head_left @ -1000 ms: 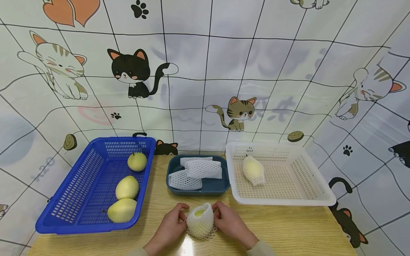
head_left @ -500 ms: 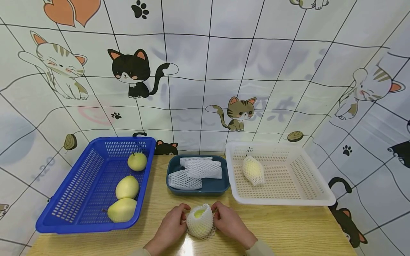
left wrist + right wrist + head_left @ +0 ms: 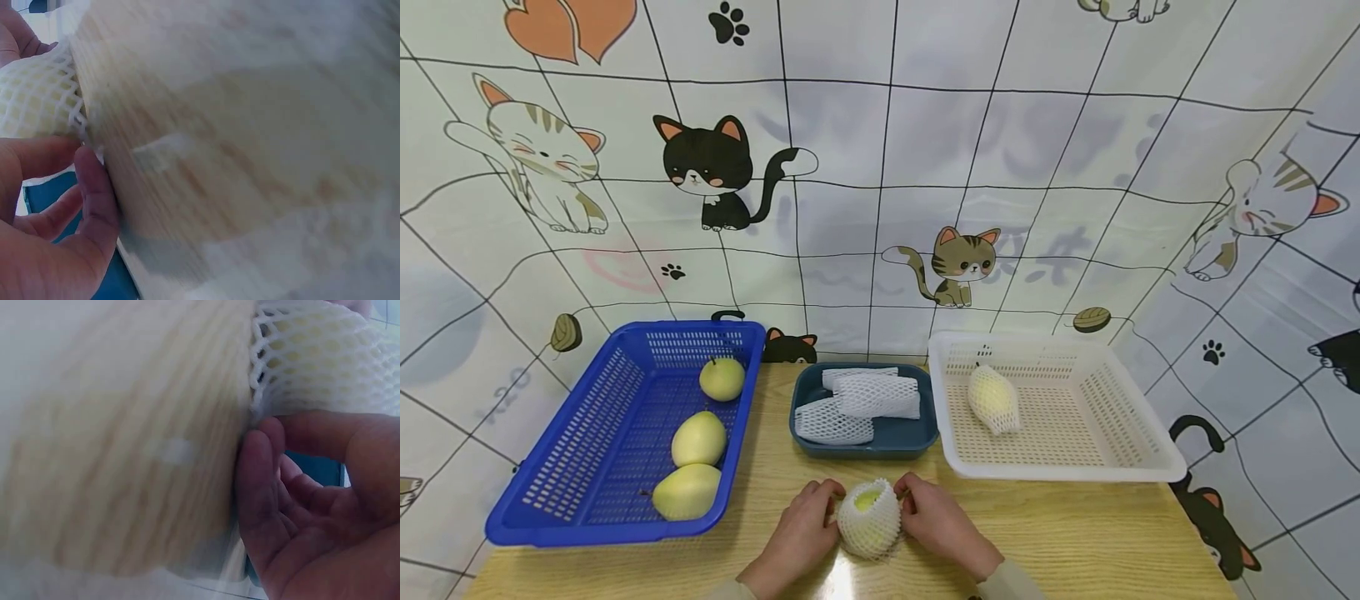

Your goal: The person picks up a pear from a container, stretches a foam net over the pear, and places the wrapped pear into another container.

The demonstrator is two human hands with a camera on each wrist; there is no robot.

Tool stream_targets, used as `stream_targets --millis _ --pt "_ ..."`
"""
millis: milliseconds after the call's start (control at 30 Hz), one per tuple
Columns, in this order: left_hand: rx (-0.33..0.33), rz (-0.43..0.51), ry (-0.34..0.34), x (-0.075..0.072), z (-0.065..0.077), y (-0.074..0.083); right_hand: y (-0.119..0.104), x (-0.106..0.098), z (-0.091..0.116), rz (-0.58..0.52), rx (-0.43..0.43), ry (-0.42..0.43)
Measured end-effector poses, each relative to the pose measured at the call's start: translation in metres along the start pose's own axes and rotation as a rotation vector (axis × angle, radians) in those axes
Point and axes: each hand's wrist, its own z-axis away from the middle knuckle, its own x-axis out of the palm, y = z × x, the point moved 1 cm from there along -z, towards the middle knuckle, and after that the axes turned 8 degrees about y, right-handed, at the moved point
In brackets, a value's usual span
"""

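A pear (image 3: 868,501) stands on the table in a white foam net (image 3: 869,530), its pale green skin bare at the net's top opening. My left hand (image 3: 805,525) is at the net's left side; in the left wrist view its thumb and forefinger (image 3: 47,156) pinch the lower edge of the net. On the other side my right hand (image 3: 943,527) does the same, thumb against forefinger (image 3: 325,432) at the net's rim in the right wrist view. The fingertips hide the bits of net that they pinch.
At left, a blue basket (image 3: 610,433) holds 3 bare pears (image 3: 698,439). A dark teal tray (image 3: 868,452) with several foam nets (image 3: 876,395) stands behind my hands. To the right, a white basket (image 3: 1060,475) has one netted pear (image 3: 993,400) in it. The wooden table (image 3: 1075,533) runs underneath.
The foam net's lower edge has drawn in slightly under the pear, with less of it spread on the table. Both hands stay nearly where they were.
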Motion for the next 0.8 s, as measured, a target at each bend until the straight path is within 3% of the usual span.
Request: stream_targets --millis 367,533,667,800 --pt "0.044 0.161 -0.223 -0.015 -0.001 -0.006 0.001 -0.022 0.012 -0.129 -0.034 -0.11" --pt "0.102 0.228 -0.242 -0.015 -0.001 -0.002 0.003 -0.024 0.016 -0.133 -0.123 -0.144" --pt "0.093 0.23 -0.255 -0.013 -0.002 0.001 0.004 -0.02 0.017 -0.146 -0.162 -0.141" --pt "0.07 0.243 -0.274 -0.01 -0.003 0.003 0.003 -0.015 0.016 -0.148 -0.14 -0.139"
